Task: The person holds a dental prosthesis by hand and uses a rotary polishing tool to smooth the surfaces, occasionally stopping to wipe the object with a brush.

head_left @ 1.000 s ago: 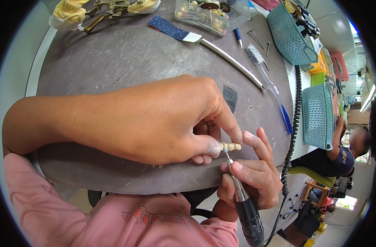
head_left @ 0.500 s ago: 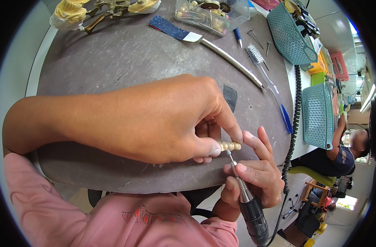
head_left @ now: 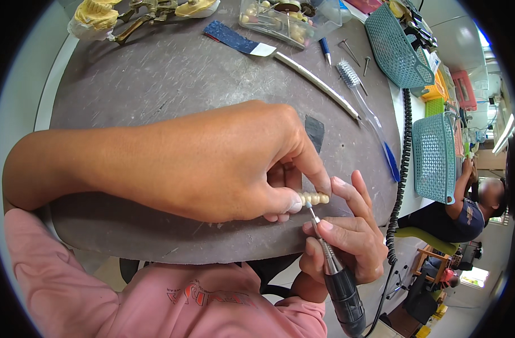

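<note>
In the head view, the left hand (head_left: 235, 169) comes across from the left, back of the hand up, its thumb and index finger closed narrowly on a short row of false teeth (head_left: 318, 199). The teeth lie between those two fingertips, above the near right part of the grey table (head_left: 173, 242), with the left end partly behind the thumb.

The right hand (head_left: 350, 242) has its fingers wrapped around a hand drill (head_left: 343, 293), black at the back and silver toward the front, tilted up and leftward. The drill's small pale tip (head_left: 309, 204) is at the lower edge of the teeth; whether it presses on them I cannot tell. One outstretched finger of the right hand reaches up beside the left index fingertip.

Beyond the hands lie a black patch (head_left: 315, 134), a toothbrush (head_left: 370, 110), a thin white-handled tool (head_left: 319, 84) and a blue strip (head_left: 231, 38). A clear box (head_left: 254, 25) of small parts stands at the far edge.
</note>
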`<state>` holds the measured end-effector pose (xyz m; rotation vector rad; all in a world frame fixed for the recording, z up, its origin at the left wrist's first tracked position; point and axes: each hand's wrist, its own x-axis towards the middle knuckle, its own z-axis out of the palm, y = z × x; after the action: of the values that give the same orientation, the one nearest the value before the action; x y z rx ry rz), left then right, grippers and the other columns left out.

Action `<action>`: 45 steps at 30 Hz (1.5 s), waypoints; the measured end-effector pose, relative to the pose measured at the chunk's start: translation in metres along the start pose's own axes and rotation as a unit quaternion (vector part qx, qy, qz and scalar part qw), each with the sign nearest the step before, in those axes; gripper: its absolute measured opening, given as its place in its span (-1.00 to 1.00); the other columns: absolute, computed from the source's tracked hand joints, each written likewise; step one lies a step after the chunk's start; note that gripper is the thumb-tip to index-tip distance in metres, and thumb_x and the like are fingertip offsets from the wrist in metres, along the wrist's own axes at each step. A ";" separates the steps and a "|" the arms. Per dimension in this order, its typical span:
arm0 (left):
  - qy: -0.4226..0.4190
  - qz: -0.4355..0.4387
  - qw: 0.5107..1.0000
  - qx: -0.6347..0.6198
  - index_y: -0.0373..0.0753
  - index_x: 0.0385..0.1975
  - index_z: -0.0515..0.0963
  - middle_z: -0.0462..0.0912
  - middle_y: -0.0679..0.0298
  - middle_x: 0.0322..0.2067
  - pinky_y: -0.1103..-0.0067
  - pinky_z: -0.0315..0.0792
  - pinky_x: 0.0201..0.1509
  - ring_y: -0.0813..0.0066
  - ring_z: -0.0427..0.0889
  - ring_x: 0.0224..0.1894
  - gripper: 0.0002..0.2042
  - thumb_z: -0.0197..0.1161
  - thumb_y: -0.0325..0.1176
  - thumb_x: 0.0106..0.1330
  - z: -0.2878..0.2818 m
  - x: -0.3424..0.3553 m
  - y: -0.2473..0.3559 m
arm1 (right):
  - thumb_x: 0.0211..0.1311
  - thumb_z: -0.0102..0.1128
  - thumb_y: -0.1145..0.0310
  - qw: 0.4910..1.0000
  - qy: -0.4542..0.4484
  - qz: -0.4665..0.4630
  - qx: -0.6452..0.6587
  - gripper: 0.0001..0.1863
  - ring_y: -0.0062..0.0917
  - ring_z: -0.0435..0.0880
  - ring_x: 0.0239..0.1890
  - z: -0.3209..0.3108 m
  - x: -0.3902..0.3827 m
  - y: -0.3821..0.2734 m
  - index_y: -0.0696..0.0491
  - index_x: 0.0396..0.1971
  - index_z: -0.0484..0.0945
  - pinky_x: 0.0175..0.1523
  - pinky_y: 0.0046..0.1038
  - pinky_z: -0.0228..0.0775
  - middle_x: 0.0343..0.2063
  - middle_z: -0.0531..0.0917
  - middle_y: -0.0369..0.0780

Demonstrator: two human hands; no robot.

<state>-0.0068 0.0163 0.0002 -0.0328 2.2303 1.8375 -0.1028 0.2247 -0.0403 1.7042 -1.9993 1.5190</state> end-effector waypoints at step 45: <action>0.037 0.040 0.988 -0.145 -0.38 0.00 0.51 0.67 0.25 -0.37 0.73 0.53 -0.19 0.66 0.64 -0.33 -0.69 0.28 -0.57 0.24 0.009 -0.002 -0.004 | -0.03 0.47 0.56 0.991 0.087 0.071 0.066 -0.75 -0.40 0.73 -0.38 0.004 0.006 -0.010 0.15 -0.34 0.59 -0.30 -0.52 0.55 -0.43 0.71 -0.08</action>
<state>-0.0029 0.0243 -0.0051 -0.0675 2.0170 2.2247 -0.0950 0.2186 -0.0328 1.4394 -2.0074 1.8149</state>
